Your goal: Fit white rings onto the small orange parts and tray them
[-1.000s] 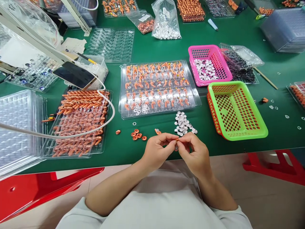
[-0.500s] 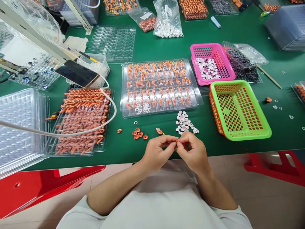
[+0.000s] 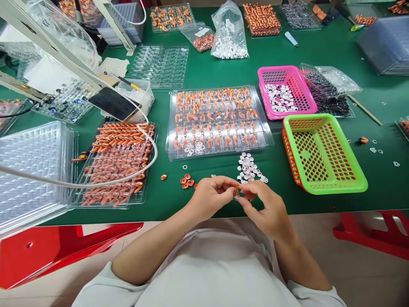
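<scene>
In front of my body, over the table's near edge, my left hand (image 3: 212,197) pinches a small orange part with a metallic round end (image 3: 236,195) between thumb and forefinger. My right hand (image 3: 267,208) meets it from the other side, thumb and forefinger at the same part; the fingertips hide much of it. Just beyond the hands lies a heap of small white discs (image 3: 249,167). Several orange ring-shaped pieces (image 3: 187,181) lie left of them. Farther back is a clear tray (image 3: 220,143) filled with rows of orange curved parts and some white rings.
On the right stand a green basket (image 3: 358,181) nested in a red one, and a pink basket (image 3: 305,91) with white pieces. At left are a tray of orange parts (image 3: 118,166), stacked clear trays (image 3: 32,166), a phone (image 3: 113,103) and a white cable (image 3: 153,160) arching over.
My right hand has drawn slightly right and its fingers have opened a little, showing more of the small part. The camera view has shifted somewhat.
</scene>
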